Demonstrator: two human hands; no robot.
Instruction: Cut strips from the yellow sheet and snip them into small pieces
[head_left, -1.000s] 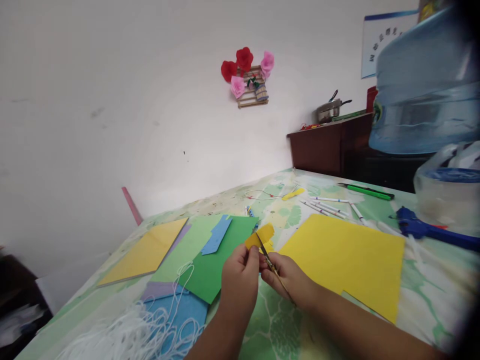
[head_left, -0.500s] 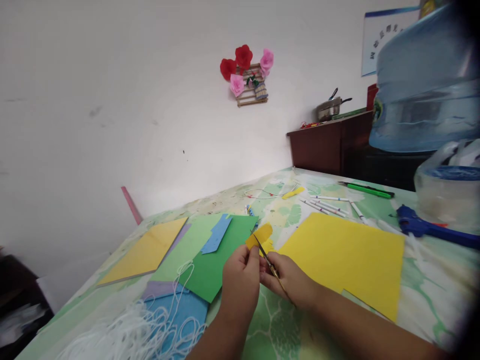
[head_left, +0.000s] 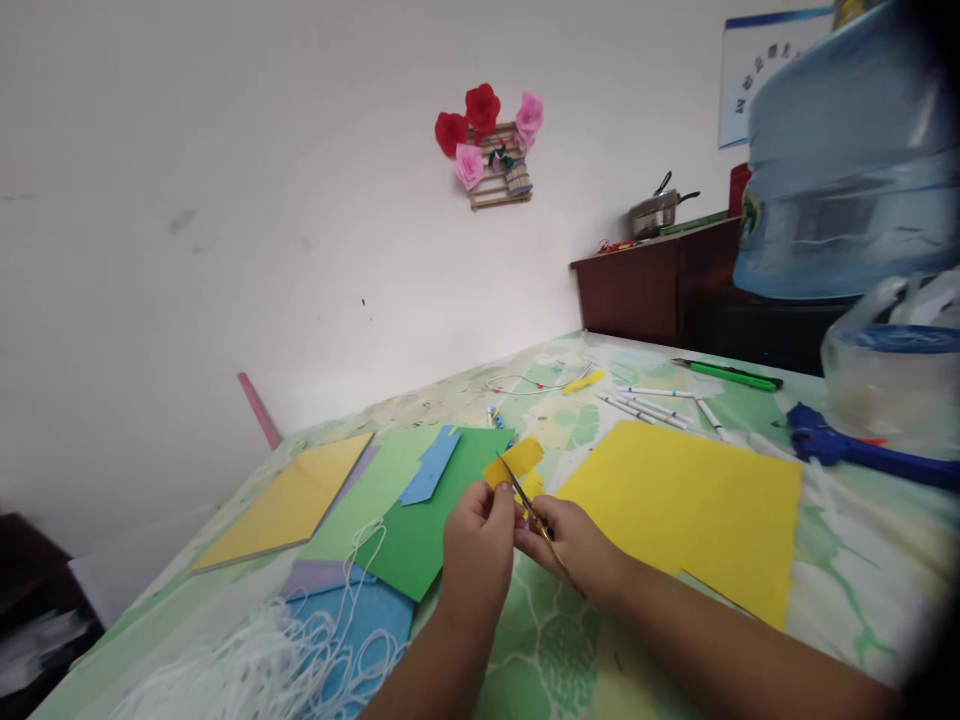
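Between the thumb and fingers of my left hand (head_left: 480, 532) is a small strip of yellow paper (head_left: 525, 457). My right hand (head_left: 571, 540) is closed around the handles of a pair of scissors (head_left: 541, 528), whose blades lie across the strip just above my left thumb. Other small yellow paper pieces (head_left: 532, 486) show behind the scissors. Left of my hands a dark green sheet (head_left: 420, 550) lies over light green paper (head_left: 352, 520), with a blue paper piece (head_left: 431, 468) on top. A large yellow sheet (head_left: 690, 510) is to the right of my hands.
White string (head_left: 247, 665) heaps over blue paper (head_left: 375, 620) at the front left. White marker pens (head_left: 645, 408), a green utility knife (head_left: 735, 376) and a blue-handled tool (head_left: 862, 450) lie at the back right. A plastic tub (head_left: 892, 390) stands beside a large water bottle (head_left: 847, 170).
The scissor blades and yellow strip have shifted slightly relative to each other, the strip tilting a little. The whole view has moved slightly; both hands keep their holds.
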